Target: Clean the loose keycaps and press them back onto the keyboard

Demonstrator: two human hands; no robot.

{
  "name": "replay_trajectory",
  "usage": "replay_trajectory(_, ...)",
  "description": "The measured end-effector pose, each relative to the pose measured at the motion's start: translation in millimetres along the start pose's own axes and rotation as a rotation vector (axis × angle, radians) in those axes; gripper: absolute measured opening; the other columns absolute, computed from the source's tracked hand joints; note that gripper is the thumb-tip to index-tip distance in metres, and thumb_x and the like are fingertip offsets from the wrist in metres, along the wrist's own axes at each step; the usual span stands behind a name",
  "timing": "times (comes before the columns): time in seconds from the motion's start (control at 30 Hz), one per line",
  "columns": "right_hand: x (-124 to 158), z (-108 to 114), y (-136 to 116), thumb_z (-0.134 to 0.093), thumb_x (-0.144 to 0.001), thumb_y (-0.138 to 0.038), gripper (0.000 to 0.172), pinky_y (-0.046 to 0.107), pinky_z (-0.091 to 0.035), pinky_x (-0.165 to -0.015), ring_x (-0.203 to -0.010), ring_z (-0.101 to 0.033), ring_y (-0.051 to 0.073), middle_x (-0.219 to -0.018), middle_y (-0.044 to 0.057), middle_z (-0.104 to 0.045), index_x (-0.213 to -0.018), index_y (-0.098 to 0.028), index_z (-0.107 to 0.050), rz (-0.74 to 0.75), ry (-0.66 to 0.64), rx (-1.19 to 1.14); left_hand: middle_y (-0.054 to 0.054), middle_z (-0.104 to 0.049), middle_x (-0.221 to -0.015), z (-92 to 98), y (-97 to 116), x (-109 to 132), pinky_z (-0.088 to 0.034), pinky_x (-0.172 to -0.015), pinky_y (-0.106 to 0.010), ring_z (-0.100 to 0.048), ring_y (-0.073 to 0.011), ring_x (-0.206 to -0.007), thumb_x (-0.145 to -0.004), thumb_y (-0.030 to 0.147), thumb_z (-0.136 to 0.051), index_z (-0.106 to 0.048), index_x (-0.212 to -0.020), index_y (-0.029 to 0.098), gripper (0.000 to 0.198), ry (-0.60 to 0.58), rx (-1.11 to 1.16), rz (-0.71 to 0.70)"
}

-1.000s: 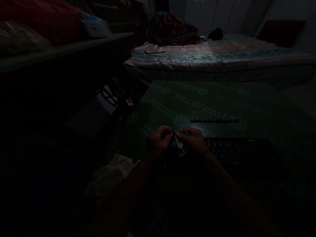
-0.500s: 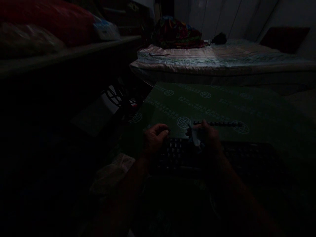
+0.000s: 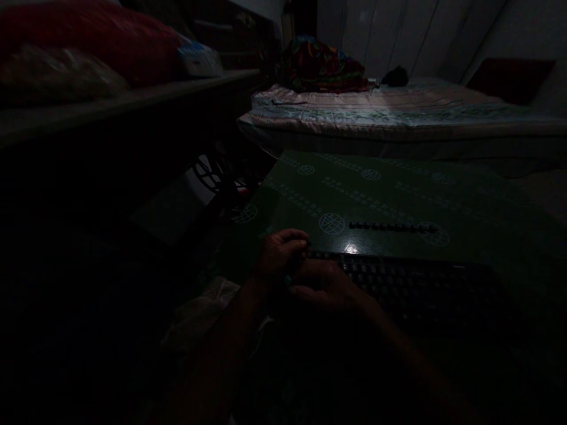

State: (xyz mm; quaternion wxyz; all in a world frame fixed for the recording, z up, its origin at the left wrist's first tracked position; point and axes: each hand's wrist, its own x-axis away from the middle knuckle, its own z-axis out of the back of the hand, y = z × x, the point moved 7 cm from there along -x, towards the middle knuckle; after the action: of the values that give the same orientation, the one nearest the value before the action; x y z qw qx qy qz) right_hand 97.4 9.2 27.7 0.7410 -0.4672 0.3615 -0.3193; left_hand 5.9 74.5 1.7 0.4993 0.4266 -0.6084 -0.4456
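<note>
A black keyboard (image 3: 411, 280) lies on the green tabletop (image 3: 301, 195), its left end hidden by my hands. My left hand (image 3: 277, 257) is over that end, thumb and forefinger pinched on a small dark piece (image 3: 309, 242), which looks like a keycap. Close against it, my right hand (image 3: 325, 284) is closed with the fingers pointing left. A bluish cloth (image 3: 288, 280) shows only as a scrap at the right fingertips; the hand covers the rest. Beyond the keyboard, several black keycaps (image 3: 390, 227) stand in a line.
A crumpled pale cloth (image 3: 208, 307) lies left of my left forearm. At the upper left, a shelf (image 3: 155, 94) bears a red bag (image 3: 97, 41) and a pale packet (image 3: 199, 59). Behind the table is a bed (image 3: 376, 112) with a patterned blanket (image 3: 323, 65). The room is very dark.
My right hand has moved left and down with the cloth, from above the keyboard's middle to beside my left hand. My left hand keeps its pinch. The view has tilted slightly.
</note>
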Motion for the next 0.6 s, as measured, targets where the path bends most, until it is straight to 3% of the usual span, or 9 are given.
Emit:
replay_trajectory(0.23, 1, -7, -10, -0.053, -0.082, -0.034, 0.022, 0.025, -0.044, -0.073, -0.081, -0.058, 0.016, -0.084, 0.003, -0.064, -0.086, -0.016, -0.066, -0.017, -0.136, -0.194, 0.000, -0.063, -0.053, -4.9, -1, 2, -0.042, -0.043, -0.021, -0.055, -0.0114, -0.043, -0.058, 0.018, -0.068, -0.065, -0.075, 0.014, 0.017, -0.062, 0.084, 0.043)
replay_trajectory(0.43, 3, 2, -1, -0.057, -0.080, -0.035, 0.024, 0.027, -0.046, -0.073, -0.080, -0.059, 0.016, -0.077, 0.003, -0.064, -0.084, -0.015, -0.069, -0.070, -0.068, -0.280, -0.001, -0.065, -0.056, -9.8, -4, 4, -0.043, -0.047, -0.020, -0.057, -0.0103, -0.046, -0.057, 0.013, -0.070, -0.064, -0.075, 0.014, 0.019, -0.097, 0.184, 0.082)
replay_trajectory(0.6, 9, 19, 5, -0.064, -0.074, -0.038, 0.026, 0.024, -0.044, -0.062, -0.067, -0.058, 0.013, -0.070, 0.002, -0.064, -0.076, -0.014, -0.070, -0.151, 0.040, -0.346, -0.001, -0.066, -0.059, -14.2, -2, 7, -0.046, -0.051, -0.021, -0.058, -0.0096, -0.047, -0.057, 0.013, -0.073, -0.066, -0.075, 0.013, 0.019, -0.161, 0.292, 0.078)
